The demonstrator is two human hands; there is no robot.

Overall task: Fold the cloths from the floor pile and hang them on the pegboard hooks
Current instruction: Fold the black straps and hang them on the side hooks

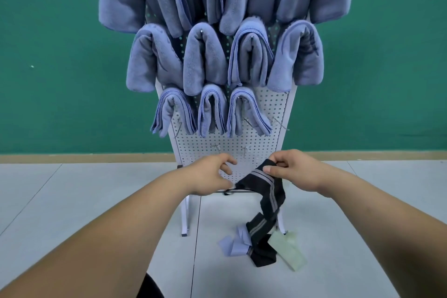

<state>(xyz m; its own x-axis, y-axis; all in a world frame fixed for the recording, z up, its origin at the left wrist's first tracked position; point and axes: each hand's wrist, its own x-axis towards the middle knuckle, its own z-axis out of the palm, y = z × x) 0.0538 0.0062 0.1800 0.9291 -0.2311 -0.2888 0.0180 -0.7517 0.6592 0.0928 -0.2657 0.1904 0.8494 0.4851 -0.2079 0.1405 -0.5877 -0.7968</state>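
Right hand (pixel 296 170) pinches striped cloth (pixel 267 192); left hand (pixel 212 174) loose, holding nothing. Bare hooks (pixel 244 150) low on pegboard (pixel 266 138). Grey floor (pixel 96 191), green wall (pixel 48 55).

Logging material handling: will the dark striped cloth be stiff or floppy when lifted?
Probably floppy: the dark striped cloth sags and twists below the right hand pinching its top. Likely light; a pinch carries it. Its tail on the floor may drag.

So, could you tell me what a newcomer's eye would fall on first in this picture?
Most likely the rows of folded blue-grey towels hanging across most of the white pegboard at centre. Next, the right hand pinching a dark striped cloth low in front of the board, its tail trailing down to a light blue cloth and a pale green cloth on the floor.
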